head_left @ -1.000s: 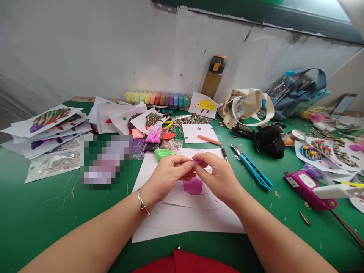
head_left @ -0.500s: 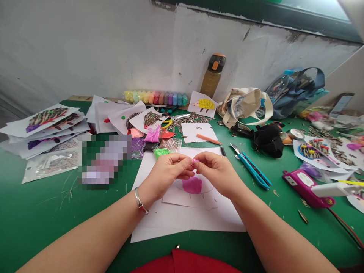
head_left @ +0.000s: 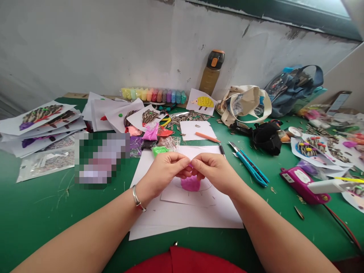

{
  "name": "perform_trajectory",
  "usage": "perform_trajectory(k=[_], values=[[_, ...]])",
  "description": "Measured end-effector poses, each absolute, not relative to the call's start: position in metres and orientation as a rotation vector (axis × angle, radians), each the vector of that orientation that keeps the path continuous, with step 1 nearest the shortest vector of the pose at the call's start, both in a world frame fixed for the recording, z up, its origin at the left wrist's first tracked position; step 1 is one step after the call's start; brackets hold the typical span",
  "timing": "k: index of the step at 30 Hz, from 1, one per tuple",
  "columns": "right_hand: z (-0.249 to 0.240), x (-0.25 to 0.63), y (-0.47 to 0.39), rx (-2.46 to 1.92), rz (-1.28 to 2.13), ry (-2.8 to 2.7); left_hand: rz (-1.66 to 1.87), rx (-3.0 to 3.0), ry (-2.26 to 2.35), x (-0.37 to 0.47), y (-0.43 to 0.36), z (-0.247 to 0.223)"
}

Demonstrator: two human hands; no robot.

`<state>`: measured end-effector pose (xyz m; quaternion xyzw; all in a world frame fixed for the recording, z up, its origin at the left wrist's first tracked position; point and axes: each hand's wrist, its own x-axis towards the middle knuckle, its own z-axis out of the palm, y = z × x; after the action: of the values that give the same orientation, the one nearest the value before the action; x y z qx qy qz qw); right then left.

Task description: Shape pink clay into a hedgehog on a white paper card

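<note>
My left hand and my right hand meet above the paper, thumbs and fingers pinched together at the tips. Between them is a small bit of pink clay, mostly covered by the fingers. Directly below, a flattened pink clay patch sits inside a pencil-drawn oval body with short legs on a white sheet. That sheet lies on larger white paper. Beyond my left hand is a packet of green clay, beside a pink clay packet.
To the right lie a blue utility knife and a magenta box with wires. An orange stick, sunflower seeds, a bottle and a cloth bag are farther back. Finished seed pictures are stacked at left.
The view has shifted slightly, so the table things appear a little farther left and up. Both hands remain pinched together, and less of the pink bit shows between the fingertips.
</note>
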<state>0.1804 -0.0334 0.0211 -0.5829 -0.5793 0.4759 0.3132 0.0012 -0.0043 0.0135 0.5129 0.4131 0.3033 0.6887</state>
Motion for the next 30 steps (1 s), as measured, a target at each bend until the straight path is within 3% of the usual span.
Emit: perform_trajectory(k=[25,30], values=[[0.0165,0.183,-0.0319,-1.493,1.35,-1.477,0.654,1.208,0.896,-0.0009,-0.0021,0.0147],[0.0182,0.1842,-0.032,-1.582,1.191,-1.569,0.659,1.255,0.884,-0.0008,-0.0023,0.0173]])
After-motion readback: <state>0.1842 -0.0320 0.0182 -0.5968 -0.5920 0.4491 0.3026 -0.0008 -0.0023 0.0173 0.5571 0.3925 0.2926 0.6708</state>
